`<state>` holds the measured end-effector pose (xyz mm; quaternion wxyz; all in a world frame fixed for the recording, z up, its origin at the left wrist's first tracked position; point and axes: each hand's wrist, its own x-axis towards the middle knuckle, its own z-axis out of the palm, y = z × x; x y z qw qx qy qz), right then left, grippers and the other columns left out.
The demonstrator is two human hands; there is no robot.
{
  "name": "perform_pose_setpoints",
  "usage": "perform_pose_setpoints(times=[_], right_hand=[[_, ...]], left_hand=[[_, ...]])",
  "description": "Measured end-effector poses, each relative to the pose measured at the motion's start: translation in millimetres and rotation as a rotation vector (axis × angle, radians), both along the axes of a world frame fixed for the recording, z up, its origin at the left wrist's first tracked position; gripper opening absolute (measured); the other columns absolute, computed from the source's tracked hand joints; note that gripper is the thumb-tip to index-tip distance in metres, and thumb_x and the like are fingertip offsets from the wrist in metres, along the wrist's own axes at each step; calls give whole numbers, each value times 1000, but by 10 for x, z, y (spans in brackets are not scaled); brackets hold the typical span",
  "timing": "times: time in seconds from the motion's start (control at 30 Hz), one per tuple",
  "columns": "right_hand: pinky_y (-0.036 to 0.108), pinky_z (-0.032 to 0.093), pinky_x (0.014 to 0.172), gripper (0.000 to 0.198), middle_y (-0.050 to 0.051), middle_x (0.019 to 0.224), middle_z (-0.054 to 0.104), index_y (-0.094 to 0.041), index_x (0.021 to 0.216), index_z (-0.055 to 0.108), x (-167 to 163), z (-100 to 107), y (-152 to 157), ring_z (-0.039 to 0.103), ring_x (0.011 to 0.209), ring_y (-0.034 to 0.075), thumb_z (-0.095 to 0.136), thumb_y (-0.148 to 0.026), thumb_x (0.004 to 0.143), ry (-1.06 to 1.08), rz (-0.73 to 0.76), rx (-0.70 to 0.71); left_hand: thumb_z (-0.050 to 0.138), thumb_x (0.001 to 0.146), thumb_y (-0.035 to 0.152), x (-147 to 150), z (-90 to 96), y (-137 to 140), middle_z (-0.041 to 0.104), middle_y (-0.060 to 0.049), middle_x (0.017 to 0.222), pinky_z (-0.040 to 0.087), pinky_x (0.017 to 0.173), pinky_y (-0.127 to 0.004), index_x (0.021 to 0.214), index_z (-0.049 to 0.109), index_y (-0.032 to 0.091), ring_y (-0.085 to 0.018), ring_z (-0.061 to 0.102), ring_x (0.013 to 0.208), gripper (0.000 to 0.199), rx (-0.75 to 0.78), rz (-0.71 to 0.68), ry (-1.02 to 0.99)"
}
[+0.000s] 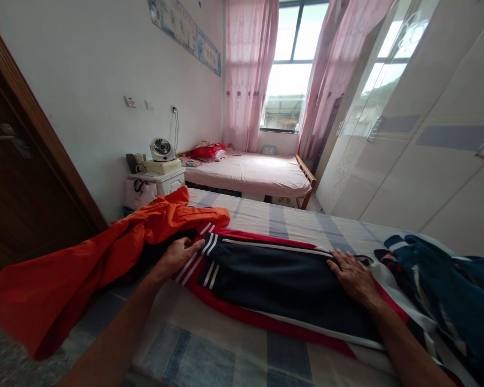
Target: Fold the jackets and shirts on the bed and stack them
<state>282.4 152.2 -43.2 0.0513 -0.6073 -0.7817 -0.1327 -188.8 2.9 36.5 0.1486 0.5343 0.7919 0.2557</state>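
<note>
A dark navy and red track jacket [282,277] lies spread lengthwise before me, its white-striped cuffs and red striped hem towards the left. At the upper cuff, my left hand [180,255] has its thumb and fingers closed on the edge of the cloth. My right hand [353,277] rests flat on the jacket's right part, palm down with fingers stretched out. Left of the jacket, an orange garment [116,247] is heaped along the bed edge, close to my left hand. Some dark cloth beneath it is mostly hidden.
The checked bedsheet [226,344] carries a pile of teal clothes [447,290] at the right. Behind stand a white bedside cabinet [171,181] with a small fan [162,149], and a pink-covered bed [250,172]. A wardrobe [407,156] lines the right; a brown door [20,177] is left.
</note>
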Motion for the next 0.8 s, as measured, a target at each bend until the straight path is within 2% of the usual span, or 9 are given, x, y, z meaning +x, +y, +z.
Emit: perform_pose_setpoints(times=[0.07, 0.17, 0.23, 0.3, 0.4, 0.53, 0.6, 0.67, 0.8], right_hand=[[42, 25, 109, 57, 7, 141, 44, -17, 136, 45, 6, -14, 8, 33, 133, 27, 26, -42, 88, 21, 1, -3], [44, 26, 108, 57, 7, 141, 44, -18, 135, 46, 22, -38, 24, 32, 134, 27, 26, -42, 87, 30, 18, 9], [45, 26, 108, 58, 7, 141, 44, -18, 136, 45, 32, -48, 34, 32, 134, 26, 25, -42, 87, 19, 21, 15], [44, 26, 108, 58, 7, 140, 45, -18, 136, 44, 36, -50, 39, 32, 133, 26, 25, -42, 87, 11, 8, 11], [43, 26, 108, 59, 8, 139, 46, -17, 136, 45, 30, -40, 37, 34, 132, 26, 24, -43, 88, -2, 10, 12], [42, 26, 108, 58, 8, 140, 45, -16, 136, 45, 13, -21, 23, 35, 132, 27, 24, -42, 88, -28, 16, 20], [42, 26, 108, 57, 8, 140, 44, -17, 135, 46, 9, -19, 16, 34, 132, 27, 24, -42, 88, -22, 15, 13], [43, 26, 108, 56, 8, 140, 45, -18, 135, 46, 6, -14, 9, 34, 133, 27, 26, -42, 88, 1, 12, 3], [43, 26, 108, 55, 9, 141, 43, -16, 135, 45, -60, 99, -42, 34, 133, 27, 28, -42, 90, 76, -25, -30]], left_hand=[[45, 78, 61, 73, -9, -13, 70, -9, 98, 47, 75, -26, 100, 62, 15, -24, 66, 91, 55, 30, -29, -19], [48, 80, 55, 290, -18, -82, 64, -11, 117, 44, 86, -31, 120, 55, 17, -27, 60, 105, 56, 108, -13, 97], [47, 82, 51, 424, -18, -127, 60, -12, 122, 43, 89, -34, 122, 54, 18, -28, 58, 108, 53, 165, -6, 201], [46, 82, 49, 485, -16, -145, 59, -11, 124, 42, 88, -33, 121, 55, 20, -27, 58, 107, 49, 194, -4, 217], [49, 80, 47, 417, -6, -108, 60, -12, 116, 42, 86, -34, 115, 57, 17, -28, 58, 104, 47, 160, 17, 64], [57, 72, 51, 211, 51, 25, 67, -8, 84, 45, 76, -33, 88, 62, 14, -28, 63, 86, 41, 66, -12, -131], [63, 66, 54, 146, 94, 96, 67, -6, 76, 46, 72, -32, 78, 62, 14, -27, 64, 81, 41, 21, -42, -238], [68, 60, 54, 120, 131, 153, 69, -6, 75, 48, 71, -32, 74, 63, 13, -28, 65, 81, 44, -35, -71, -367], [71, 59, 54, 118, 184, 207, 72, -8, 79, 53, 72, -34, 82, 66, 12, -28, 68, 82, 48, -176, -130, -638]])
